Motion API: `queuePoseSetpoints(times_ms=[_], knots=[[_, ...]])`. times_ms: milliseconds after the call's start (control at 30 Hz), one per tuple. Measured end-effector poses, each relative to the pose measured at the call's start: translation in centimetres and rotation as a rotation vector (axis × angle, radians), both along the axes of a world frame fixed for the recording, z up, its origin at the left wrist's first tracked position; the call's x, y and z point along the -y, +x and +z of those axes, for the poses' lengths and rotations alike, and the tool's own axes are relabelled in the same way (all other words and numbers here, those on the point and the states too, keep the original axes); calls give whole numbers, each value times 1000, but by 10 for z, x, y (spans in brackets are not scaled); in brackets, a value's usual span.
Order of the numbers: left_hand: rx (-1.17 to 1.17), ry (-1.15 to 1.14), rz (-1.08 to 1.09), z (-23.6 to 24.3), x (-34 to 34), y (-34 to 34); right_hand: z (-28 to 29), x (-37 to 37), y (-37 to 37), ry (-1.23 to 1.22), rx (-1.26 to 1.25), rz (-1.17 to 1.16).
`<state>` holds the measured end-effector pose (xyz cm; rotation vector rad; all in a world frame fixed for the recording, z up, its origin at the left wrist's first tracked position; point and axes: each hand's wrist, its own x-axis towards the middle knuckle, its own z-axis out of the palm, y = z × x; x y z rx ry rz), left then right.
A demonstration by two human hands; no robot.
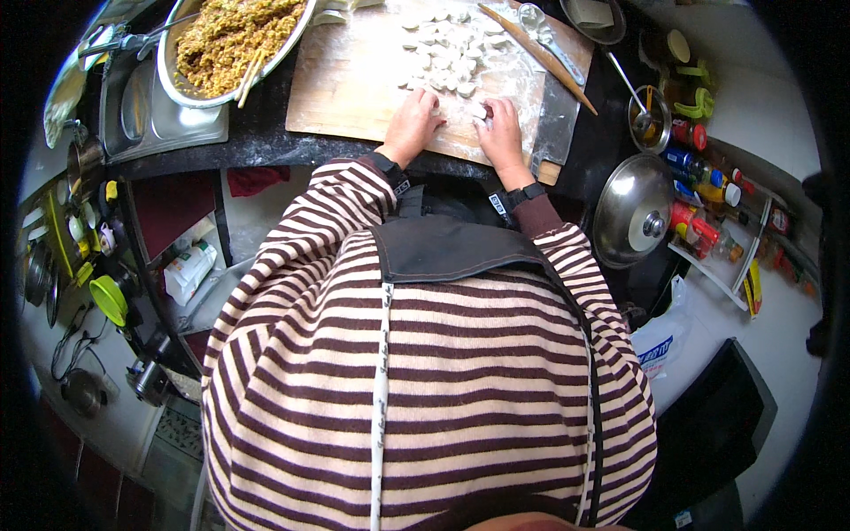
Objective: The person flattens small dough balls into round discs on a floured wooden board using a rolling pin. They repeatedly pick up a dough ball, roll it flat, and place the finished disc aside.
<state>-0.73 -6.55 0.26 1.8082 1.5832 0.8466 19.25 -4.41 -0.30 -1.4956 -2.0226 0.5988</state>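
Both my hands are over the near edge of a floured wooden board [332,93]. My left hand [411,130] has its fingers curled together at the near side of a heap of small white dough pieces [440,55]. Whatever it may hold is too small to make out. A little to the right, my right hand [501,137] pinches a small white dough piece [479,112] between thumb and fingers. Beyond the right hand, a wooden rolling pin [540,58] lies slantwise. A cleaver [557,119] with a wooden handle rests at the board's right side.
A large bowl [165,64] of chopped filling, with chopsticks in it, stands left of the board beside a metal sink [190,133]. To the right are a metal lid [630,212], a small pot [651,133] with a ladle, and several bottles [704,181].
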Motion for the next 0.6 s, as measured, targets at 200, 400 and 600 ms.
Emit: queuePoseSetpoints(times_ms=[200,400,600], knots=[[-9,15,-37,-1,3,-1,-7,2,4,-63,7,-4],[-137,69,-84,1,9,-12,13,19,15,26,184,95],[-396,173,-296,-8,29,-16,5,47,9,-65,416,212]])
